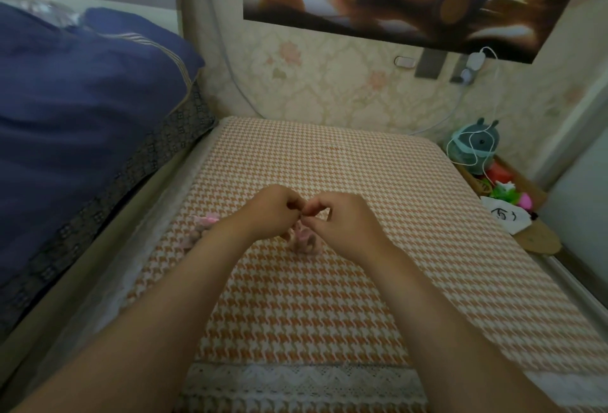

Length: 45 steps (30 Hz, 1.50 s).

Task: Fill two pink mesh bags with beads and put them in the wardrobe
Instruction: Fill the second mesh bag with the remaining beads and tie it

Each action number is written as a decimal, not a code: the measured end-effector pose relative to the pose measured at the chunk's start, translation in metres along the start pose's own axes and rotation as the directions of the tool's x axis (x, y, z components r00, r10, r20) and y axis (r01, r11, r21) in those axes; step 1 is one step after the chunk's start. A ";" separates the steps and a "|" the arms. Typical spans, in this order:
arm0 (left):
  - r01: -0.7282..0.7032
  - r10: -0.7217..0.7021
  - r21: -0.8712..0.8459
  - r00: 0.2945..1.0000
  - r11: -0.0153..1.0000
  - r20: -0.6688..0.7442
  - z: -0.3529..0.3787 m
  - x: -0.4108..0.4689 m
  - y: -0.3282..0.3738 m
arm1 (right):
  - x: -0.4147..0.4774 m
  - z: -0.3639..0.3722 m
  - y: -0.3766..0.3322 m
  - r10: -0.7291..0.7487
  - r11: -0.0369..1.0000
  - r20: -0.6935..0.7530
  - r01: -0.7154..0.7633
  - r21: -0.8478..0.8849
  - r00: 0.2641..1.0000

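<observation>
Pink mesh bag (303, 241) sat blurred on the houndstooth-covered counter (329, 314), directly under both hands. The left hand (271, 212) and right hand (343, 223) met above it, fingers curled, each pinching the bag's gathered top. A second pink bag (199, 230) lay on the counter to the left, partly hidden by the left forearm.

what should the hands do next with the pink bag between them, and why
Probably draw both hands apart to pull its mouth shut: the left hand and right hand each pinch at the top of the pink mesh bag, which sits on the cloth.
</observation>
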<state>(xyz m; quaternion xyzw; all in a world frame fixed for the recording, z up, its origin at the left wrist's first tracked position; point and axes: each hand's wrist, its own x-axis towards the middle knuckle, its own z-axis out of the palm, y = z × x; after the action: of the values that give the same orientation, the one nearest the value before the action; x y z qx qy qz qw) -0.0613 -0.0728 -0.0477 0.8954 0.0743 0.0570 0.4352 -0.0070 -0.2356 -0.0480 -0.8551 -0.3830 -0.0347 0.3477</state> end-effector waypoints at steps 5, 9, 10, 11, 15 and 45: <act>0.023 -0.023 -0.038 1.000 0.999 0.005 -0.003 0.001 -0.006 | 0.002 0.003 0.001 -0.036 0.986 0.049 0.043 -0.162 0.998; 0.007 -0.007 0.040 1.000 0.999 -0.002 -0.004 0.003 -0.008 | 0.004 0.000 0.003 -0.019 0.964 0.116 0.049 -0.260 0.993; 0.009 -0.009 0.040 1.000 0.999 -0.003 -0.004 0.004 -0.009 | 0.004 -0.001 0.005 -0.009 0.959 0.141 0.049 -0.279 0.990; 0.010 -0.010 0.029 1.000 1.000 -0.004 -0.004 0.005 -0.009 | 0.004 -0.002 0.007 -0.002 0.954 0.167 0.052 -0.295 0.986; 0.040 -0.032 -0.163 0.998 0.986 0.051 -0.001 0.007 -0.011 | 0.005 0.001 0.015 0.023 0.937 0.196 0.047 -0.345 0.980; -0.156 0.157 -0.032 0.987 0.987 0.038 0.017 0.004 -0.018 | 0.005 0.004 0.024 0.091 0.935 0.224 -0.006 -0.355 0.970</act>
<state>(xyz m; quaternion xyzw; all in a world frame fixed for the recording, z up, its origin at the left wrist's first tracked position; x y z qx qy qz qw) -0.0560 -0.0741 -0.0727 0.8930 -0.0059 0.0740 0.4438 0.0124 -0.2411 -0.0629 -0.9106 -0.3881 0.0080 0.1417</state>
